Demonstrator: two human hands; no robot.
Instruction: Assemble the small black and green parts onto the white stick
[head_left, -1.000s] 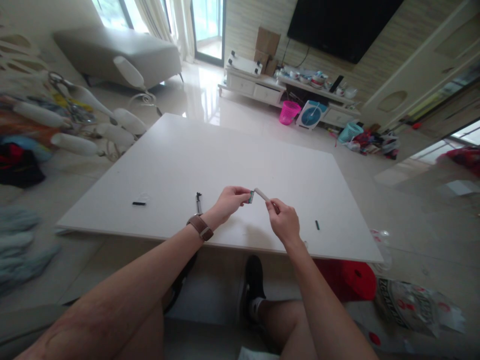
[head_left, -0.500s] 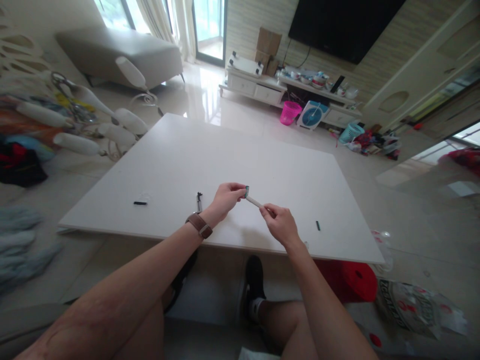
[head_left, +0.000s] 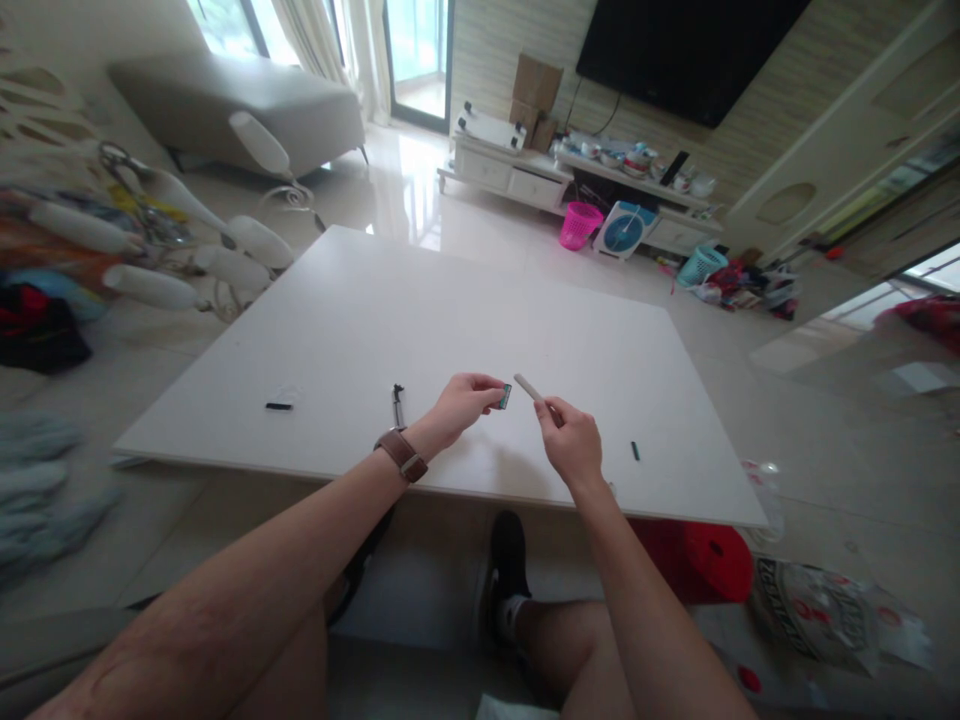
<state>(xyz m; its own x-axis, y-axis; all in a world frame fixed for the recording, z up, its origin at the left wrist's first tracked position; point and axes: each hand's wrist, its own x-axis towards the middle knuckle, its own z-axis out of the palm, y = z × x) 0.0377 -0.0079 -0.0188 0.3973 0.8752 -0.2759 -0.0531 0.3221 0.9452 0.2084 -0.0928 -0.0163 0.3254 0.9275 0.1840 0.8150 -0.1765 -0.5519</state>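
My left hand (head_left: 463,400) pinches a small green piece (head_left: 505,397) between thumb and fingers, above the white table (head_left: 420,310). My right hand (head_left: 571,440) is closed round the lower end of a thin pale stick (head_left: 528,388), whose tip points up and left toward the green piece. A narrow gap separates the stick's tip from the green piece. Both hands hover over the table's near edge. A brown watch strap sits on my left wrist.
On the table lie a small dark tool (head_left: 397,402), a short black bar (head_left: 278,406) at the left and a tiny dark piece (head_left: 634,450) at the right. A red stool (head_left: 705,560) stands under the right edge. My shoe (head_left: 507,570) rests below.
The stick's tip touched the green piece half a second ago; now the two are slightly apart, and both hands have dropped a little.
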